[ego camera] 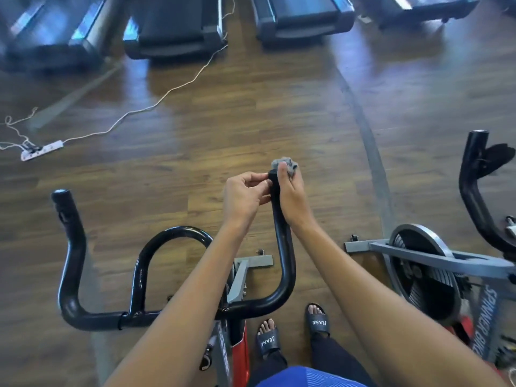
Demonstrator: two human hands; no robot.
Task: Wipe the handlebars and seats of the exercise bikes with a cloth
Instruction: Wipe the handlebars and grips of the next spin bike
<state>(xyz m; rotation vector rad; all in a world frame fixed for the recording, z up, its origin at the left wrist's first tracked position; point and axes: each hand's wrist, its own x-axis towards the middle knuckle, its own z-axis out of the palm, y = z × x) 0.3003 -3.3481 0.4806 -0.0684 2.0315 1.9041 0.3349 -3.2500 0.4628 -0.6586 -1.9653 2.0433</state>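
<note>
Currently both of my hands meet at the far tip of the handlebar's right horn, which is where the work sits. My right hand is wrapped round the tip with the grey cloth bunched under its fingers and poking out beyond them. My left hand pinches the bar just below the end cap from the other side, steadying it. The horn's long axis runs almost straight away from me, from the crossbar close to my body out to that tip. I judge, then, that the next stroke has to travel back along the tube toward me, the right hand sliding and the left giving way. The left horn stands well apart on my left, nearer the left hand, though the cloth is in the right. The seat is out of view; a second bike stands to my right.
</note>
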